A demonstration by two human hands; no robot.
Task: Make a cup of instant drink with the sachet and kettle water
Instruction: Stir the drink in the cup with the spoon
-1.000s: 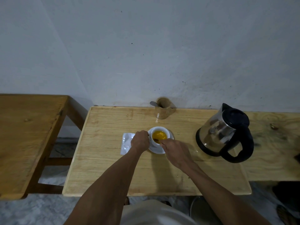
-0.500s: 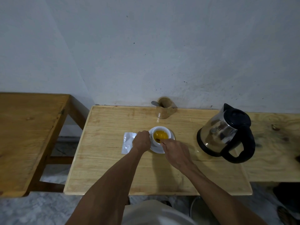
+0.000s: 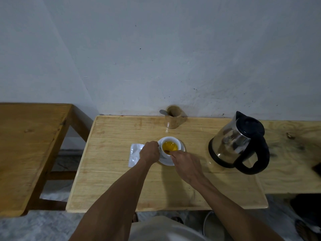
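Observation:
A white cup (image 3: pixel 173 141) full of orange-yellow drink stands on a white saucer (image 3: pixel 166 161) in the middle of the light wooden table (image 3: pixel 111 180). My left hand (image 3: pixel 149 153) is closed on the cup's left side. My right hand (image 3: pixel 186 165) pinches a spoon (image 3: pixel 167 151) whose bowl dips into the drink at the cup's near edge. A silvery sachet (image 3: pixel 134 154) lies flat left of the saucer, partly under my left hand. The steel kettle (image 3: pixel 238 141) with black lid and handle sits to the right.
A small wooden holder (image 3: pixel 173 119) with a spoon handle sticking out stands by the wall behind the cup. A darker wooden table (image 3: pixel 26 145) is at the left, with a gap between. A wooden bench surface (image 3: pixel 295 153) extends right.
The spoon has shifted a little inside the cup and the drink looks clearer orange. Both hands stay at the cup; the view has tilted slightly.

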